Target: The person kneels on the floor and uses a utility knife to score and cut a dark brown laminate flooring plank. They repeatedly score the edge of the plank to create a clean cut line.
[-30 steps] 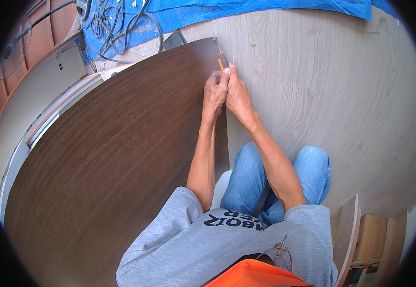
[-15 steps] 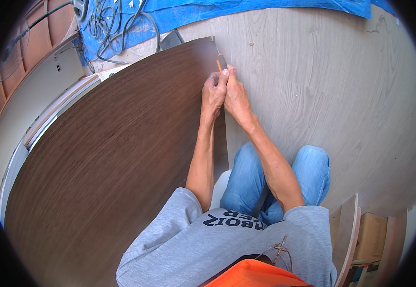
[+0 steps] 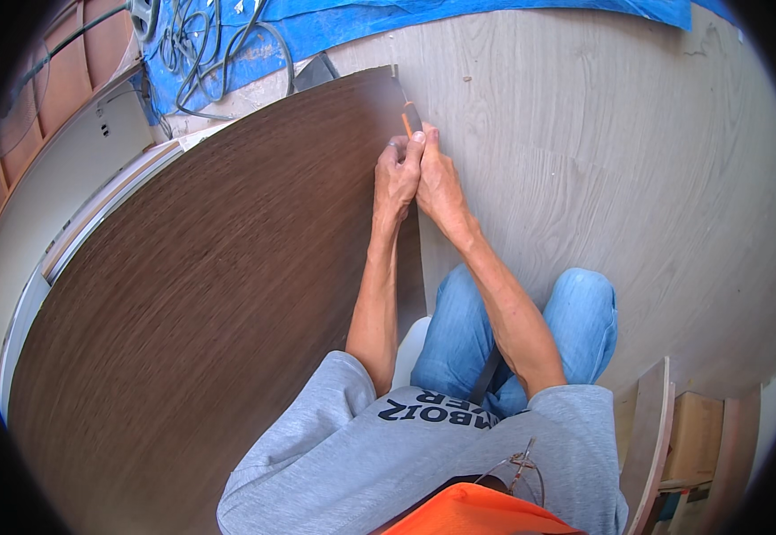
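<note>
- Fingers of the left hand [image 3: 396, 183] and right hand [image 3: 442, 189] are holding, in a narrow, closed grip, an orange-and-dark-handled tool [image 3: 412, 116] (the handle's lower part is being hidden by them).
- Both hands are pressing close together, the thumbs lying side by side near the handle.
- Both arms are reaching forward: the left forearm [image 3: 383, 276] is running nearly straight, while the right forearm [image 3: 511, 290] is slanting inward past the jeans [image 3: 582, 312].
- The tool's thin shaft is pointing away from the person, toward the far corner of a dark wood-grain panel [image 3: 201, 321]; whether its tip is touching, one cannot tell.
- Pale flooring [image 3: 664, 178] is showing to the panel's right.
</note>
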A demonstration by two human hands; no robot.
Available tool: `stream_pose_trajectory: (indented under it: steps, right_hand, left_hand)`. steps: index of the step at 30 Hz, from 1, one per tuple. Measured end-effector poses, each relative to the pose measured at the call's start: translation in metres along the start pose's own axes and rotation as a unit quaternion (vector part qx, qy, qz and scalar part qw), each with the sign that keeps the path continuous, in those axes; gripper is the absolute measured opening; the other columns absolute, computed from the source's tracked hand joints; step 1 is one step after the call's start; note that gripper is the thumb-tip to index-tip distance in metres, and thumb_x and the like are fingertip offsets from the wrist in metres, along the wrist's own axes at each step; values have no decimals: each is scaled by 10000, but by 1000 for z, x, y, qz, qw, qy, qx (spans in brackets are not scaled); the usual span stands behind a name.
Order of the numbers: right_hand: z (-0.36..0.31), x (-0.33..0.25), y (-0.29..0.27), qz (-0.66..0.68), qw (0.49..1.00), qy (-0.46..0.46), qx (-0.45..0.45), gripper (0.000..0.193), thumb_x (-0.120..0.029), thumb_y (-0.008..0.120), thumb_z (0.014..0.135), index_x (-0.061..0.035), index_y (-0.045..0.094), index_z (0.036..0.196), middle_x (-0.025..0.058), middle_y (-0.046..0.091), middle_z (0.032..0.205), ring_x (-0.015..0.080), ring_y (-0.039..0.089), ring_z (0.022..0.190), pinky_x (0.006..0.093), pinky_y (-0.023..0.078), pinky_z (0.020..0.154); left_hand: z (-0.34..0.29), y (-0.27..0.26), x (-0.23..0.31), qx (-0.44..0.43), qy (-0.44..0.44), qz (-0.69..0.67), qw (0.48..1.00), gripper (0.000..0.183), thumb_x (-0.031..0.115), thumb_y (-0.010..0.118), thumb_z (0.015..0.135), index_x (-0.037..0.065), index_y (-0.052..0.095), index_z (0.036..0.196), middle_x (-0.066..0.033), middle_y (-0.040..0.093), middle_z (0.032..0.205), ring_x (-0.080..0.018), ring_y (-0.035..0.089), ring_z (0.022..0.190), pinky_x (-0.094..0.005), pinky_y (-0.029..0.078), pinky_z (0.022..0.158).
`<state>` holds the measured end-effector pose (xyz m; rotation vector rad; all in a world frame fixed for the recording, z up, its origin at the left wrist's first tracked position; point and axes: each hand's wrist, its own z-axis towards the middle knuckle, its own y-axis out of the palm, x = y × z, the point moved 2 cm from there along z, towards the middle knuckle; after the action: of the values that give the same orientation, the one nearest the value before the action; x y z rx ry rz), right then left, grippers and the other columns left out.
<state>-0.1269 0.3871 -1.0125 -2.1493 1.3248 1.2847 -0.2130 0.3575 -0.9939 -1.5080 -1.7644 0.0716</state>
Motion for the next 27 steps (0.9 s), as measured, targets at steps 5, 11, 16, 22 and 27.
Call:
stream_pose_trajectory:
  steps: [5, 11, 16, 22, 27]
  right_hand:
    - [-1, 5, 2, 1, 1000, -1, -3, 378, -328, 428, 1023, -36, 403, 1263, 193, 692, 1005, 437, 674, 901, 511, 513, 748]
    - [-3, 16, 6, 28, 999, -34, 8, 419, -292, 449, 1014, -24, 361, 1325, 252, 673, 948, 468, 660, 888, 527, 503, 714]
    - [-3, 21, 10, 16, 998, -55, 11, 426, -245, 486, 999, -25, 346, 1336, 244, 678, 959, 471, 660, 883, 534, 504, 705]
    - [-8, 20, 9, 35, 999, -35, 8, 425, -234, 484, 1000, -22, 342, 1339, 229, 687, 994, 467, 662, 887, 532, 509, 714]
    - [-11, 22, 10, 15, 999, -37, 13, 435, -244, 477, 1002, -18, 338, 1346, 223, 690, 1014, 466, 662, 892, 533, 510, 718]
  left_hand:
    - [0, 0, -5, -7, 6, -3, 1000, 422, 438, 559, 994, 19, 606, 1017, 10, 545, 804, -78, 476, 743, -250, 415, 667]
    - [-2, -2, -8, 11, 18, 12, 1000, 445, 400, 592, 970, -42, 628, 951, -106, 640, 813, -162, 579, 758, -320, 486, 691]
    - [-3, -2, -9, 16, 14, 19, 1000, 444, 401, 596, 968, -41, 623, 940, -92, 623, 797, -154, 562, 745, -314, 479, 682]
    - [-5, -2, -13, 18, 11, 13, 1000, 450, 405, 594, 967, -44, 624, 959, -92, 622, 796, -153, 561, 743, -314, 480, 679]
    - [-8, -3, -15, 16, 13, 14, 1000, 457, 410, 592, 967, -45, 625, 968, -101, 637, 811, -158, 574, 755, -316, 486, 686]
